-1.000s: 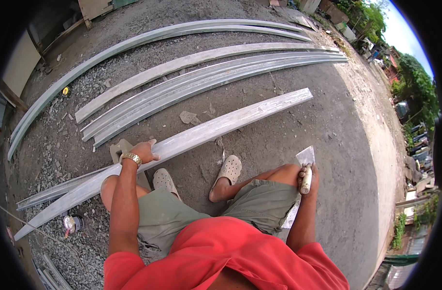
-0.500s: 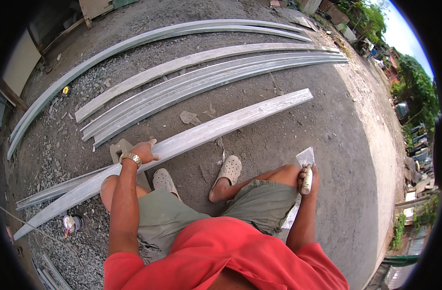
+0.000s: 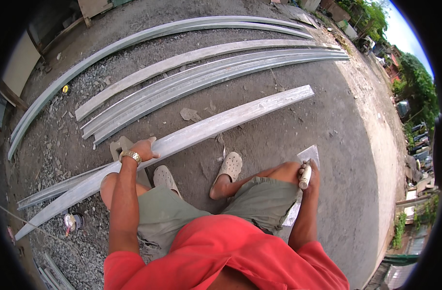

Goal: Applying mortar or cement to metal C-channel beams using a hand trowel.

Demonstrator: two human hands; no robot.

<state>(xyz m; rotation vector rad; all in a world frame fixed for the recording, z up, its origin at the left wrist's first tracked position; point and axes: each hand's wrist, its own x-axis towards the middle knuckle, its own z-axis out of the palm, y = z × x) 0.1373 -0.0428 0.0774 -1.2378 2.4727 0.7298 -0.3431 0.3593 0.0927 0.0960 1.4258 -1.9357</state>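
A long pale metal channel [image 3: 192,135] lies slantwise in front of me, from the lower left to the upper right. My left hand [image 3: 141,150], with a metal-banded watch on the wrist, grips it near a concrete block [image 3: 119,146], its fingers over the far edge. By my right knee, my right hand [image 3: 311,176] is closed round the light handle of a putty knife [image 3: 310,153], whose wide, flat blade points away from me. That blade stays clear of the channel.
Several more metal channels [image 3: 216,66] lie on the ground beyond. Another channel [image 3: 51,192] rests beside mine at the left. An open can [image 3: 74,222] stands on the gravel, and a yellow tape measure [image 3: 65,89] lies farther off. My clogs [image 3: 230,166] are near the channel.
My right hand has turned the putty knife slightly and its blade has shifted a little to the right. My left hand keeps its place on the channel.
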